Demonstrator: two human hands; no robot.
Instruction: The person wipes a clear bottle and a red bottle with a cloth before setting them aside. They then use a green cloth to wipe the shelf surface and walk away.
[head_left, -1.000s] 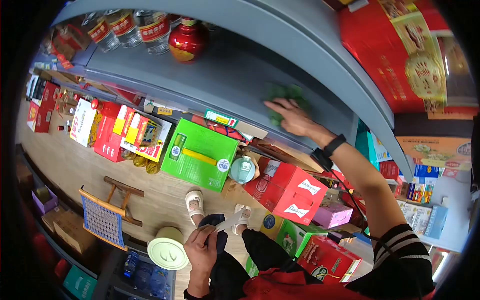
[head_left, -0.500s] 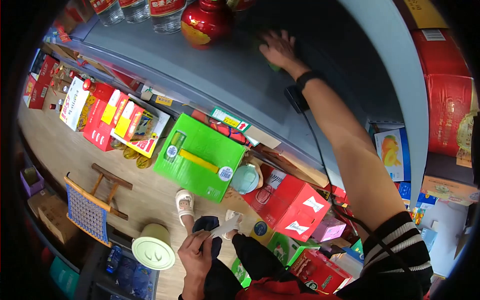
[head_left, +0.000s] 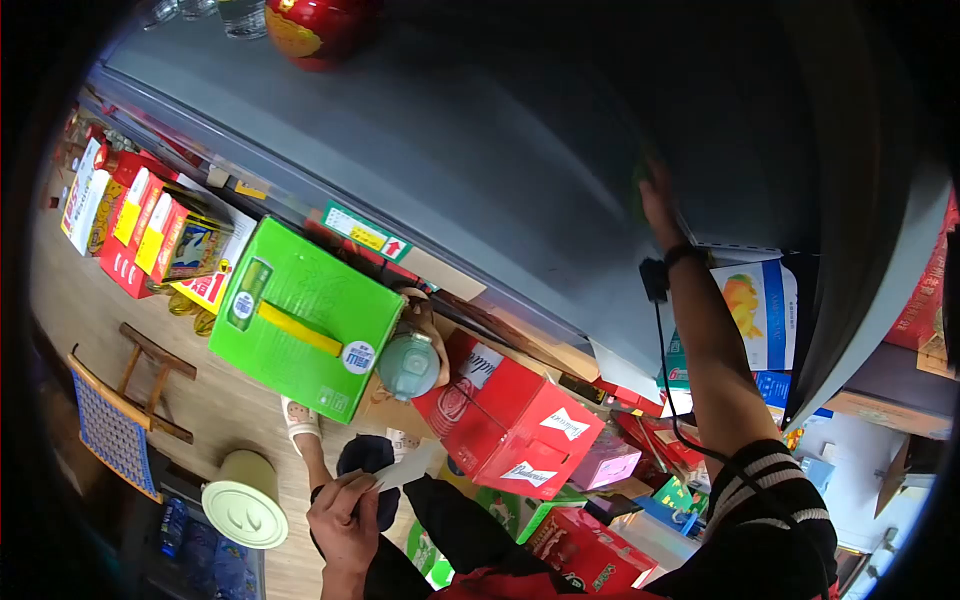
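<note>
My left hand [head_left: 343, 515] is closed on a thin white piece [head_left: 405, 468], perhaps paper or card, low in the view. My right hand [head_left: 657, 205] reaches over the grey shelf [head_left: 480, 210], near its right end. Its fingers are blurred and in shadow, and a bit of something green shows beside them. A dark band and a small black device with a cable [head_left: 654, 278] are at the right wrist. Farther left on the shelf stands a round red jar [head_left: 315, 30] with gold patches, beside clear glass bottles [head_left: 242, 17].
Below the shelf edge are a green carton [head_left: 300, 325], a pale green-lidded container [head_left: 410, 367] and a red carton [head_left: 510, 420]. A pale bin [head_left: 245, 500] and a woven chair [head_left: 115, 425] stand on the floor. Cartons with fruit pictures [head_left: 755, 310] lie right.
The view has shifted to the right along the shelf. My right hand has moved right, away from the red jar, toward the shelf's end. My left hand still holds the white piece.
</note>
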